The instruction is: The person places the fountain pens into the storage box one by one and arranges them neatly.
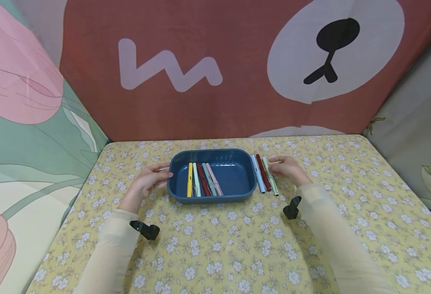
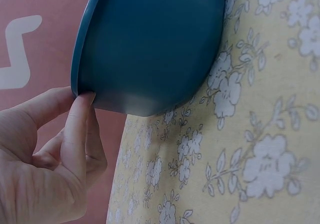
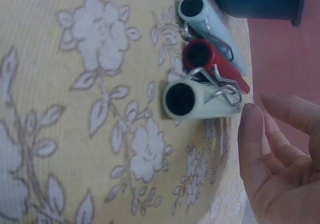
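My left hand (image 1: 150, 179) pinches the left rim of a dark blue plastic bin (image 1: 237, 199), thumb outside the wall in the left wrist view. Inside the bin lie several capped pens: a yellow pen (image 1: 190, 179), a pale green one, a dark red pen (image 1: 202, 179), a grey-blue one and a pink pen (image 1: 214, 179). Right of the bin, a light blue pen (image 1: 258, 173), a red pen (image 1: 264, 172) and a pale green pen (image 3: 200, 101) with a wire clip lie side by side. My right hand (image 1: 286, 168) is at the pale green pen's far end, thumb and forefinger apart.
A yellow flowered cloth (image 1: 215, 241) covers the table. Behind it hangs a red-brown printed backdrop (image 1: 237, 110), with more printed cloth (image 1: 35, 151) at the left side. Each wrist carries a small black camera (image 1: 147, 230).
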The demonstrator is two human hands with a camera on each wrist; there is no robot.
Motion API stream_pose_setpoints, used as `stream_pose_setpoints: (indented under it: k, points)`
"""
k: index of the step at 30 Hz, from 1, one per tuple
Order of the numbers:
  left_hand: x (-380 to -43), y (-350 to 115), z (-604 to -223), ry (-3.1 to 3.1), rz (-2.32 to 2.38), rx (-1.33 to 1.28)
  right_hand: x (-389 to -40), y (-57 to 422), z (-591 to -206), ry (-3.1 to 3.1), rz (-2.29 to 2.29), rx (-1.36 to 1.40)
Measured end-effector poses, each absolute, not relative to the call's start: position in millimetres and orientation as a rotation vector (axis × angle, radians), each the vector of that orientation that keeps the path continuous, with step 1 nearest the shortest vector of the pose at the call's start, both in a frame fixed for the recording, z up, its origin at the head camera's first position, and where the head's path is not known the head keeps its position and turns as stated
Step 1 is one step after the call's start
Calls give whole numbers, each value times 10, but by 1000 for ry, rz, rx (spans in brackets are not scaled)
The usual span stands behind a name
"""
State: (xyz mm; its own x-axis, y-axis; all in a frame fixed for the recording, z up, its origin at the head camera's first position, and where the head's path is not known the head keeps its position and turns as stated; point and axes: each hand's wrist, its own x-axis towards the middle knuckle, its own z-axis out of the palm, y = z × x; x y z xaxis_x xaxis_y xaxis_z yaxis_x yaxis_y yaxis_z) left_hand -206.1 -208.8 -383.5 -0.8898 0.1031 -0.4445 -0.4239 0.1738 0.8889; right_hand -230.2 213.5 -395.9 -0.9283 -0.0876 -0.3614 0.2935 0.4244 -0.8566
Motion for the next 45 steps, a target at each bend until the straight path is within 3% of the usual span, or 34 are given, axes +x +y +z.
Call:
stream_pose_setpoints:
  k: [45]
  points:
    - [-2060, -2079, -3834, 2042, 1783, -313, -2318, 2096, -4097, 2425, -1316, 221]
